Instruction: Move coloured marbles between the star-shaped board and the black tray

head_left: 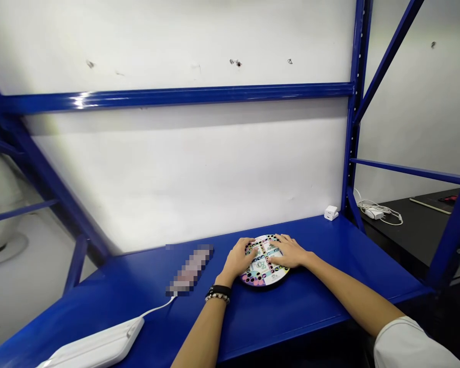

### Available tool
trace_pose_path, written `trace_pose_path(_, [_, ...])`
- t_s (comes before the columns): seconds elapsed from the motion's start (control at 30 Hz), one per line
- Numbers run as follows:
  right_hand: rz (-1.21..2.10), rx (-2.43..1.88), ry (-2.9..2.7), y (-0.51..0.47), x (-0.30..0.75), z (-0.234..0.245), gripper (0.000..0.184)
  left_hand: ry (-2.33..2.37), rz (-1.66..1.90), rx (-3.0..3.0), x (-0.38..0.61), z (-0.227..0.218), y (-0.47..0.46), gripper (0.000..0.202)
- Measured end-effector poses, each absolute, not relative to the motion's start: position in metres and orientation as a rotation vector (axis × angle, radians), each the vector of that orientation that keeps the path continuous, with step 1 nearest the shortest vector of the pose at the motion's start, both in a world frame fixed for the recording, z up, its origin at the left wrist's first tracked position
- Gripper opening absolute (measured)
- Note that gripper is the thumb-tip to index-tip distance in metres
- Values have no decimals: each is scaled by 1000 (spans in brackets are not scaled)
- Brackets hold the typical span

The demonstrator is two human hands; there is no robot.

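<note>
A round game board (262, 268) with a black rim lies on the blue tabletop. Its printed top carries white quarters, coloured patches and rows of small round spots with dark centres. My left hand (240, 258) rests on the board's left side, fingers over the upper left edge and thumb apart from them. From the right, my right hand (289, 251) lies on the board with its fingers spread and its thumb reaching toward the middle. Both hands are open on the board, and they cover parts of its left and right sides.
A pixelated flat device (191, 271) lies left of the board, joined by a white cable (157, 309) to a white power bank (99, 342). White charger cubes (330, 213) sit at the back right. Blue metal posts (350, 128) and a crossbar (176, 96) frame the table.
</note>
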State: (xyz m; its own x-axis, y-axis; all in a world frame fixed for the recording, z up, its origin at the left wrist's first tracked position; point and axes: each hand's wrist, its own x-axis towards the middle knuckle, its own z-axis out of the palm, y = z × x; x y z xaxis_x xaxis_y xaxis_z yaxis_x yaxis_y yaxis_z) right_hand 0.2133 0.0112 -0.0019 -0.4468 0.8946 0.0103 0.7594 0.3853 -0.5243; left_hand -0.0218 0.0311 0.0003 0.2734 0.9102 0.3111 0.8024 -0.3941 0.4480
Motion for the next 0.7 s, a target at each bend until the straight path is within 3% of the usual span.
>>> trace_pose_path(0.27, [685,-1525,-2204,14,213,-4,99,1666,951,2208,-22,11,26,35])
trace_pose_path(0.47, [638,-1488,-2140,16,215,-3,96,1659,1124,2065,-25,14,29,34])
trace_pose_path(0.7, [607,-1532,-2153,13,215,1,102,1674,950,2159,-25,8,28,46])
